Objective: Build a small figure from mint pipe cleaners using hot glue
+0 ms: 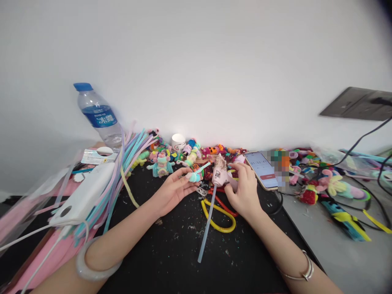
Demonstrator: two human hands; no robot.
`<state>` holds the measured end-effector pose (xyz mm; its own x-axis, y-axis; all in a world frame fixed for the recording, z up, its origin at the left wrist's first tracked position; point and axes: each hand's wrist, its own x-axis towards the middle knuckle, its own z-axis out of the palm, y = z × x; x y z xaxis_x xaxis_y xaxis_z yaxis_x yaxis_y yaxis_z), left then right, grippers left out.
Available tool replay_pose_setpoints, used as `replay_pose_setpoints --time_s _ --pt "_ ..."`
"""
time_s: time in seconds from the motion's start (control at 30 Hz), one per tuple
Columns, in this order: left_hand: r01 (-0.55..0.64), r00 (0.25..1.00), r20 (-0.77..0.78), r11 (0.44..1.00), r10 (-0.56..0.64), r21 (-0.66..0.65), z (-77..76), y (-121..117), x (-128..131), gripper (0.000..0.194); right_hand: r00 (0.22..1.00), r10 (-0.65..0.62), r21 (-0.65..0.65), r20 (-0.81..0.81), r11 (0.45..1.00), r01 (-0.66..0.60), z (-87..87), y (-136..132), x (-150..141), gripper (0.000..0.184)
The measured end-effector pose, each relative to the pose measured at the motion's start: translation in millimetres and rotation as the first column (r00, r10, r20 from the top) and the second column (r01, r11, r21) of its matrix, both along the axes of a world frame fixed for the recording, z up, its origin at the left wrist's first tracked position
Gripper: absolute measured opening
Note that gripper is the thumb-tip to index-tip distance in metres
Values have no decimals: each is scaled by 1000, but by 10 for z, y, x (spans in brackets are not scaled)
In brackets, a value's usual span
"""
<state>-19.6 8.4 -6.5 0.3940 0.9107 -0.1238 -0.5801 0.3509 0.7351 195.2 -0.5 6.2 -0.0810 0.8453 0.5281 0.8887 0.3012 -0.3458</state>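
Note:
My left hand [173,192] lies palm up on the black mat [171,253] and pinches a small teal and pink pipe-cleaner piece [196,174] at its fingertips. My right hand [243,190] is closed around the grip of a pink hot glue gun [219,174]. A long clear glue stick [206,226] sticks out of the gun's back toward me. The gun's nozzle sits close to the teal piece. Scissors with yellow and red handles [220,212] lie under the gun, between my hands.
A bundle of pastel pipe cleaners [122,171] and a white holder [82,196] lie at left. A water bottle [98,114] leans behind them. Finished fuzzy figures [162,161] line the wall. A phone [262,169] lies right of my hand, with cables and more fuzzy pieces [337,188].

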Motion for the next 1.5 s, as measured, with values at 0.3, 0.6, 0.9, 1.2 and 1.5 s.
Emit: replay_pose_setpoints --time_s 0.3,0.6,0.9,1.2,1.5 --pt "-36 995 -86 996 43 77 52 -10 14 29 976 -88 -89 197 990 107 -98 17 1 39" --pt "-30 998 -48 998 33 64 42 3 -13 42 999 -14 33 -43 999 16 -23 43 58 32" --pt "-61 997 -30 995 64 81 61 26 -18 37 897 279 -8 -342 954 -299 -88 -54 65 19" --pt "-84 993 -75 990 92 110 79 23 5 41 888 359 -51 -286 920 -389 -68 -50 35 20" --pt "-52 995 -76 990 62 131 79 21 3 40 886 382 -38 -264 914 -405 -71 -40 31 19"
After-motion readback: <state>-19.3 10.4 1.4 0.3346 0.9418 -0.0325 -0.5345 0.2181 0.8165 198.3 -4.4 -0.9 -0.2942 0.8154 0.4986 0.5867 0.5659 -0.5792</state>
